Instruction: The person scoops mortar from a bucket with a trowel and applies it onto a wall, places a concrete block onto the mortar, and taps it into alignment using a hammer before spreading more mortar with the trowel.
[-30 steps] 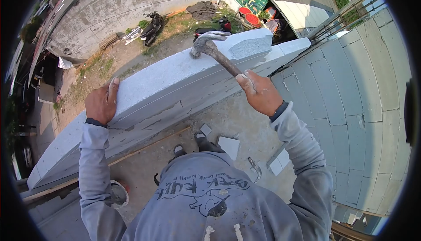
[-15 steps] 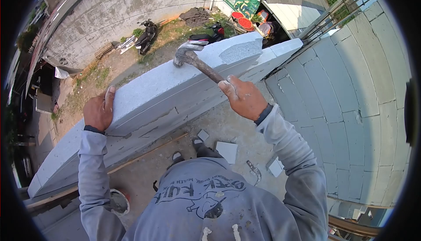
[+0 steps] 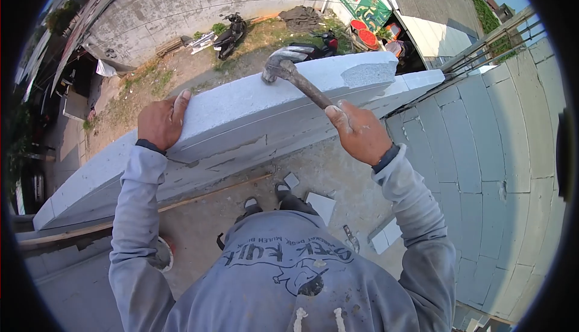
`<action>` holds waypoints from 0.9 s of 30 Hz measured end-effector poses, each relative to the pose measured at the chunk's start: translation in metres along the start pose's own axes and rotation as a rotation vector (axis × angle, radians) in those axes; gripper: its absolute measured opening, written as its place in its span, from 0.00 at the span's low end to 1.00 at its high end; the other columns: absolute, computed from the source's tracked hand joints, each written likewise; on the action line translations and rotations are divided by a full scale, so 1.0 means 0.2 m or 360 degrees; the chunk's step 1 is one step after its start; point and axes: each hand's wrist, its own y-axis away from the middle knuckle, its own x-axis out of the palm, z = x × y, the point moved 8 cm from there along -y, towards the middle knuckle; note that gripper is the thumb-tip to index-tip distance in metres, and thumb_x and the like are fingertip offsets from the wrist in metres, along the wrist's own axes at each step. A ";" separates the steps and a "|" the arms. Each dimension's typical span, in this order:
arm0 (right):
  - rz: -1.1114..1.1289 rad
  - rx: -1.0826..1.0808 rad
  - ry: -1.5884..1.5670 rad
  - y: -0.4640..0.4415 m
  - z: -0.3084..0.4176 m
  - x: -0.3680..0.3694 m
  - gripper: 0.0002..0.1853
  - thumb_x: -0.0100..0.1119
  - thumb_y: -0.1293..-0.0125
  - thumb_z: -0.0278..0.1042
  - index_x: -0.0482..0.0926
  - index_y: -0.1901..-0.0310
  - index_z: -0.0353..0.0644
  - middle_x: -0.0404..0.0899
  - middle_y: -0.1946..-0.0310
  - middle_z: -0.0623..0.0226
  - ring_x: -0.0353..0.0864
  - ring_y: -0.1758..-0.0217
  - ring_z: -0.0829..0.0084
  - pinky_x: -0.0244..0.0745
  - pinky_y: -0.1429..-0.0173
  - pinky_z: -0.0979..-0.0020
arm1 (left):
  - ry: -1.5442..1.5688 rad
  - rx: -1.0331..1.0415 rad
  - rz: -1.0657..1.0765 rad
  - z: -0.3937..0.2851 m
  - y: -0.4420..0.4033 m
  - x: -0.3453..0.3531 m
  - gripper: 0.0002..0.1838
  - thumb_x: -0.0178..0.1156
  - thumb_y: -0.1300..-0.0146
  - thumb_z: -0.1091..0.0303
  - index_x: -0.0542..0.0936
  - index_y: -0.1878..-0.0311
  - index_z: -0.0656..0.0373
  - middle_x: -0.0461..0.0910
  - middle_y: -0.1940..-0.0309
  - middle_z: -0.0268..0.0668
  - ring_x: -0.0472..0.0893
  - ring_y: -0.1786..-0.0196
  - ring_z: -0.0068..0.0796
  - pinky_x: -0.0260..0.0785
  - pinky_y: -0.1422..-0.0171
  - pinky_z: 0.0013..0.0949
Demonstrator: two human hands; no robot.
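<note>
Right hand (image 3: 365,133) – fingers clamped round hammer (image 3: 306,87), its head by far edge of wall (image 3: 241,102); left hand (image 3: 160,122) atop wall, left side – fingers mostly hidden, can't tell if apart

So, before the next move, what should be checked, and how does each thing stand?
1. Right grip closed around the hammer: ok.
2. Left grip apart from the hammer: ok, it rests on the wall.
3. Hammer touching the wall: cannot tell from this angle.
4. Floor near the shoes free of loose pieces: not ok, a slab lies close by.
5. Ground beyond the wall bare: not ok, a motorbike stands there.
</note>
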 end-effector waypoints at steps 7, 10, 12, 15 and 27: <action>0.0135 0.0344 -0.0627 -0.04 0.11 -0.20 0.22 0.41 0.29 0.49 0.70 0.68 0.35 0.65 0.84 0.59 0.66 0.83 0.63 0.61 0.74 0.62 | -0.0028 -0.0061 0.0048 0.04 -0.01 0.02 0.33 0.35 0.32 0.42 0.82 0.65 0.59 0.79 0.76 0.52 0.78 0.69 0.53 0.70 0.63 0.49; -0.0059 0.0382 -0.1000 -0.06 0.16 -0.30 0.23 0.40 0.29 0.50 0.70 0.68 0.34 0.63 0.85 0.61 0.66 0.83 0.67 0.60 0.74 0.63 | -0.0003 -0.0060 0.0049 0.04 0.00 0.03 0.33 0.34 0.32 0.42 0.82 0.65 0.60 0.79 0.76 0.52 0.79 0.69 0.53 0.70 0.63 0.49; -0.0003 0.0051 -0.0485 -0.07 0.17 -0.23 0.24 0.39 0.28 0.50 0.69 0.68 0.34 0.64 0.85 0.61 0.67 0.83 0.65 0.61 0.75 0.63 | -0.0030 -0.0062 0.0033 0.05 0.00 0.02 0.33 0.34 0.32 0.42 0.82 0.65 0.60 0.79 0.76 0.52 0.79 0.69 0.53 0.70 0.63 0.49; 0.0149 -0.0048 -0.0195 -0.04 0.01 0.03 0.25 0.38 0.28 0.51 0.69 0.70 0.34 0.64 0.85 0.60 0.67 0.83 0.63 0.61 0.75 0.63 | -0.0012 -0.0040 0.0020 0.03 -0.01 0.01 0.33 0.35 0.32 0.42 0.83 0.65 0.59 0.79 0.76 0.52 0.79 0.69 0.53 0.70 0.63 0.49; 0.0106 0.0105 -0.0462 -0.08 0.07 -0.08 0.23 0.39 0.29 0.51 0.69 0.70 0.36 0.64 0.86 0.59 0.66 0.84 0.58 0.61 0.75 0.61 | -0.0040 -0.0073 0.0014 0.05 0.00 0.02 0.33 0.35 0.32 0.42 0.83 0.65 0.58 0.79 0.76 0.50 0.79 0.69 0.52 0.71 0.63 0.47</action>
